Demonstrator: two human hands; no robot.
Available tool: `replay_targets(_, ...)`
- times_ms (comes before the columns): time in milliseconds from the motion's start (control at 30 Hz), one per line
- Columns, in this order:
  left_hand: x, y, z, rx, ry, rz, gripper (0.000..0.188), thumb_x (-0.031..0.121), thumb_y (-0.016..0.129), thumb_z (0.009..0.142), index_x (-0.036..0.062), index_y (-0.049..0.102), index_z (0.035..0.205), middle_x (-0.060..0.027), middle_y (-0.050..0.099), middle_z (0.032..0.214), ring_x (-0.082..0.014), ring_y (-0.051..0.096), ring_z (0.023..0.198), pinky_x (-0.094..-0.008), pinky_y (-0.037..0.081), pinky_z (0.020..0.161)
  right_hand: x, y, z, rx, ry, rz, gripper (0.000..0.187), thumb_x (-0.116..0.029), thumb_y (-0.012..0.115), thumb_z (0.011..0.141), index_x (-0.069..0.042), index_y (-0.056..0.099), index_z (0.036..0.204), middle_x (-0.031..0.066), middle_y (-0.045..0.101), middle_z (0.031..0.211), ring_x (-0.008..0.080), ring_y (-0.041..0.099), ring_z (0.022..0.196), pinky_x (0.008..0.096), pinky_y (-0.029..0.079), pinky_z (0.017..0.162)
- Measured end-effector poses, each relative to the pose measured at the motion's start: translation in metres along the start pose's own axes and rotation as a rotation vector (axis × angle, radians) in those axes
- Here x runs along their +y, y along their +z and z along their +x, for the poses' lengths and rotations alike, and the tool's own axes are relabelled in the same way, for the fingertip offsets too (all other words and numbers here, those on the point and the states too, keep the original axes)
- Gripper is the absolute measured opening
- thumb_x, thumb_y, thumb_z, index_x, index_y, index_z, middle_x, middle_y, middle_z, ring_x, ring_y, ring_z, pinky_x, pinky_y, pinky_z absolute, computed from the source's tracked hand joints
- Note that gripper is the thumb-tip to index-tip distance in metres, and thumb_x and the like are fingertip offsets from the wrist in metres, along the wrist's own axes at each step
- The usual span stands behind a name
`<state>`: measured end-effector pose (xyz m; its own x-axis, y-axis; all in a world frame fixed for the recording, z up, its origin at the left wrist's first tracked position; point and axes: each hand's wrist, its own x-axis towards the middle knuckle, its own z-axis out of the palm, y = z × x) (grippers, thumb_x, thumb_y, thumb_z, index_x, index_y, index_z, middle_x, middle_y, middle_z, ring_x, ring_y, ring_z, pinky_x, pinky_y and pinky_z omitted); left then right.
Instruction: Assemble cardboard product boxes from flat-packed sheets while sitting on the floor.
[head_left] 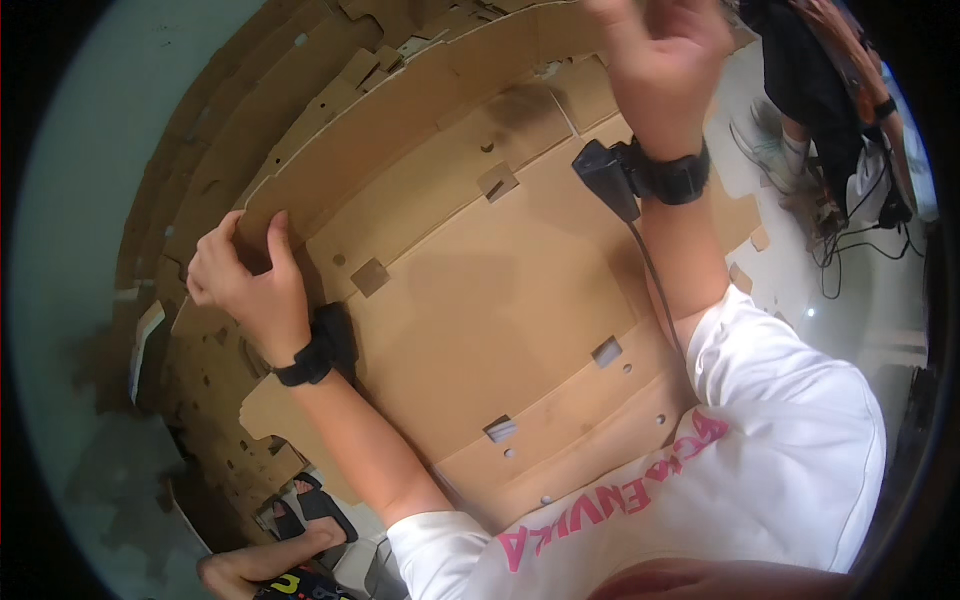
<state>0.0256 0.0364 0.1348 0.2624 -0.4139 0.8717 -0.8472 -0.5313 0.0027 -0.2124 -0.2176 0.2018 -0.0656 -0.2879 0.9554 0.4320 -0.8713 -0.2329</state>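
A large brown cardboard sheet [480, 310] lies before me, creased into panels, with square cut-outs and small round holes. Along its far side a long cardboard flap [400, 125] stands raised. At the flap's left end, my left hand [250, 285] grips the edge, thumb on the inner face and fingers over the outside. My right hand [675, 65] is up at the flap's far right end; its fingertips are cut off by the picture's top edge and partly blurred, so its hold is unclear. Each wrist wears a black strap with a small device.
Beyond the flap lie stacked cardboard pieces [215, 150]. Another person's leg and sandalled foot [320, 510] show at lower left. At upper right are a person's shoe [770, 145] and loose black cables [850, 245] on the pale floor. A cable [650, 265] runs along my right forearm.
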Motion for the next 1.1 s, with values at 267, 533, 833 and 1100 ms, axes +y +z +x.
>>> replay_targets(267, -0.004, 0.005, -0.001, -0.01, 0.068, -0.046, 0.035, 0.031, 0.083, 0.081, 0.0103, 0.068, 0.105, 0.001, 0.067, 0.098, -0.0222, 0.059, 0.095, -0.0414, 0.037, 0.098, 0.036, 0.004, -0.033, -0.67, 0.032, -0.52, 0.033, -0.015, 0.084, 0.07, -0.006, 0.069, 0.098, 0.0105, 0.07, 0.098, 0.0266, 0.064, 0.104, 0.0399, 0.044, 0.102)
replay_targets(533, -0.009, 0.01, -0.011, 0.012, 0.079, -0.062, 0.032, 0.025, 0.084, 0.077, 0.011, 0.066, 0.1, 0.0007, 0.066, 0.1, -0.0266, 0.056, 0.104, -0.0441, 0.033, 0.099, 0.044, 0.012, -0.023, -1.023, 0.142, -0.629, 0.032, -0.015, 0.082, 0.068, -0.008, 0.071, 0.098, 0.0117, 0.072, 0.086, 0.0324, 0.07, 0.083, 0.0428, 0.054, 0.073)
replay_targets(833, -0.009, 0.011, -0.016, -0.028, 0.031, -0.106, 0.032, 0.023, 0.084, 0.077, 0.0122, 0.065, 0.101, 0.0, 0.065, 0.099, -0.0249, 0.057, 0.103, -0.0476, 0.03, 0.102, 0.064, 0.023, -0.02, -1.202, 0.208, -0.491, 0.022, -0.023, 0.075, 0.077, -0.006, 0.075, 0.09, 0.0157, 0.07, 0.083, 0.0365, 0.066, 0.082, 0.0457, 0.052, 0.074)
replay_targets(1100, -0.012, 0.018, -0.019, -0.018, 0.045, -0.117, 0.03, 0.022, 0.085, 0.076, 0.0139, 0.067, 0.098, 0.0016, 0.066, 0.097, -0.0237, 0.058, 0.102, -0.0453, 0.03, 0.102, 0.081, 0.028, -0.04, -1.228, 0.195, -0.489, 0.019, -0.019, 0.074, 0.076, -0.001, 0.07, 0.083, 0.0157, 0.065, 0.071, 0.0352, 0.062, 0.069, 0.0435, 0.049, 0.067)
